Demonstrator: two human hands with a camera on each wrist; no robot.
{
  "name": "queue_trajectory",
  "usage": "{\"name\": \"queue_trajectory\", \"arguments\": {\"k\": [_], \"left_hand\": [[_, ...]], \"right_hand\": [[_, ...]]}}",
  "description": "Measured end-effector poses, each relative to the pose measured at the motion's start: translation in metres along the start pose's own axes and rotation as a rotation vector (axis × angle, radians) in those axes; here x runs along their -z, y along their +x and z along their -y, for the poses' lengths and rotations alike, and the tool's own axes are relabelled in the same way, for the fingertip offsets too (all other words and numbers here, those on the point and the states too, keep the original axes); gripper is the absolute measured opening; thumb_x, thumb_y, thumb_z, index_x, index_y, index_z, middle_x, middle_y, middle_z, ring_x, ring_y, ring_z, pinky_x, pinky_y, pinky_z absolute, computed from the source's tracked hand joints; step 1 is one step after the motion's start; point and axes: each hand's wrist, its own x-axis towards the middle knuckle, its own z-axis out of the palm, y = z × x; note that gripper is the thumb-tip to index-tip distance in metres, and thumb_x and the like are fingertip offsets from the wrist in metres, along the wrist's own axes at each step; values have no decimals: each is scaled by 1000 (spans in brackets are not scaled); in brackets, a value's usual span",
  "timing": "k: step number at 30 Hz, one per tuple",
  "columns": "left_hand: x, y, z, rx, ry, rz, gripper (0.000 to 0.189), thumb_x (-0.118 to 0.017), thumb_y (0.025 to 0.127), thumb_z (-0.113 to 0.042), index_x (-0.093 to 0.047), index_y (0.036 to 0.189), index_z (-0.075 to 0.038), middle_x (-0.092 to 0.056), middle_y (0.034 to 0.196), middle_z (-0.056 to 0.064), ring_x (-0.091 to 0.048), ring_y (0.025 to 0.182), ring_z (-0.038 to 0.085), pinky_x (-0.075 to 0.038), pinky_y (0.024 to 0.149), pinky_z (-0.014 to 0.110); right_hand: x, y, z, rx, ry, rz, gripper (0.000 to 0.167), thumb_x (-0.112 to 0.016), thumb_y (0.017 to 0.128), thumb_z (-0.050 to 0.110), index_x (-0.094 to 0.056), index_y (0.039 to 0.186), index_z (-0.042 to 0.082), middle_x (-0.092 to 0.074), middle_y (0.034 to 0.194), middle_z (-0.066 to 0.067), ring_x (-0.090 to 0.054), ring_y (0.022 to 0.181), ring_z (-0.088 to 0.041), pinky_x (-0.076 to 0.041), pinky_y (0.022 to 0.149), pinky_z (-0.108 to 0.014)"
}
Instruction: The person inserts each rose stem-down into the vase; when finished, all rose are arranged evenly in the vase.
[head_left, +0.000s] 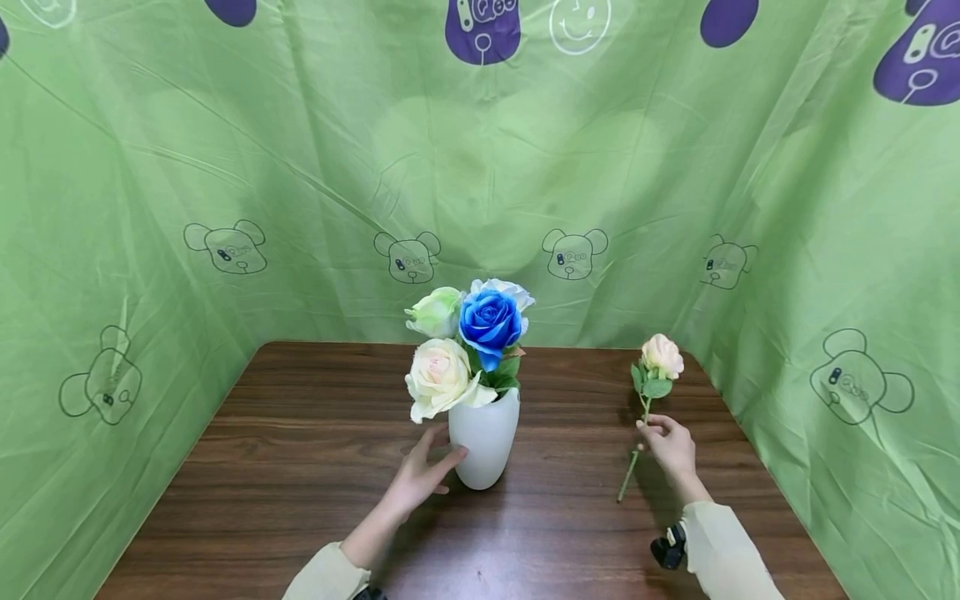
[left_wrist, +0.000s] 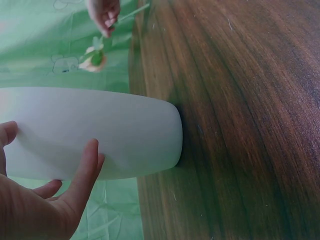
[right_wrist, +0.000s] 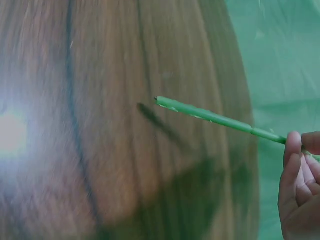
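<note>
A white vase (head_left: 483, 437) stands upright on the table, holding a blue rose (head_left: 491, 321), a cream rose (head_left: 437, 375), a greenish-white one (head_left: 435, 312) and a white bloom (head_left: 506, 292) partly hidden behind. My left hand (head_left: 416, 479) holds the vase's left side, its thumb on the front; some fingers are hidden behind the vase. Over on the right, my right hand (head_left: 671, 450) pinches the stem of a pale pink rose (head_left: 662, 357) with green leaves. In the right wrist view, the cut end of its green stem (right_wrist: 205, 115) hangs above the table, casting a shadow.
The brown wood-grain table (head_left: 300, 450) is bounded at the back and sides by green cloth (head_left: 337, 167) printed with bear heads. Dark straps with devices sit at both wrists, the right wrist device (head_left: 669, 547) being plainer to see.
</note>
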Motion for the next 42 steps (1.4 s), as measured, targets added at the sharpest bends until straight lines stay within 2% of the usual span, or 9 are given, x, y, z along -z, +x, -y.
{"name": "queue_trajectory", "arguments": {"k": [3, 5, 9, 14, 19, 21, 25, 32, 42], "left_hand": [[0, 0, 1, -2, -1, 2, 59, -61, 83, -37, -37, 130, -10, -41, 124, 23, -54, 94, 31, -52, 55, 41], [0, 0, 1, -1, 1, 2, 60, -61, 83, -38, -37, 130, -10, -40, 125, 24, -54, 94, 32, -52, 55, 41], [0, 0, 1, 3, 3, 4, 60, -60, 83, -38, -37, 130, -11, -40, 125, 24, -54, 95, 32, -52, 55, 41], [0, 0, 0, 7, -1, 4, 60, -60, 82, -38, -37, 130, -11, -40, 125, 24, -54, 95, 32, -52, 55, 40], [0, 0, -1, 4, -8, 5, 60, -60, 82, -38, -37, 130, -11, -39, 125, 24, -54, 96, 33, -52, 55, 40], [0, 0, -1, 3, -10, 6, 60, -60, 83, -38, -37, 130, -10, -39, 125, 24, -54, 96, 33, -52, 56, 41], [0, -1, -1, 5, -7, 4, 60, -61, 82, -38, -37, 130, -10, -40, 125, 24, -54, 95, 33, -52, 55, 41], [0, -1, -2, 14, -9, 2, 61, -61, 82, -39, -36, 130, -9, -39, 125, 24, -55, 94, 31, -52, 55, 39], [0, -1, -3, 12, -5, -1, 60, -61, 82, -39, -37, 130, -10, -40, 124, 23, -55, 93, 31, -52, 54, 39]], "right_hand": [[-17, 18, -32, 128, 55, -7, 41, -65, 78, 40, -60, 98, 5, -63, 67, 1, -57, 45, -8, -41, 33, -23], [-22, 18, -27, 178, 77, 10, 40, -63, 79, 41, -59, 99, 5, -64, 70, -3, -58, 47, -8, -43, 36, -20], [-15, -18, 47, 192, 137, 98, 32, -61, 84, 21, -55, 104, -4, -63, 77, -18, -61, 52, -17, -50, 45, -30], [-9, -55, 124, 250, 280, 165, 24, -57, 84, -2, -48, 105, -8, -62, 70, -9, -60, 51, -20, -50, 48, -22], [-19, -56, 134, 324, 374, 165, 24, -57, 84, -3, -47, 105, -5, -60, 71, -15, -60, 52, -25, -50, 49, -25], [-32, -37, 105, 424, 494, 190, 24, -57, 84, -1, -49, 107, -2, -61, 75, -16, -61, 54, -23, -50, 49, -25], [-42, -20, 91, 552, 675, 259, 27, -56, 85, -1, -49, 111, 0, -61, 80, -18, -61, 55, -21, -50, 48, -26], [-19, -69, 187, 536, 615, 199, 27, -53, 86, -4, -47, 112, -3, -61, 75, -15, -60, 53, -21, -51, 51, -26], [-16, -76, 238, 584, 820, 166, 28, -50, 86, -7, -43, 113, -8, -60, 77, -18, -61, 55, -20, -52, 54, -28]]}}
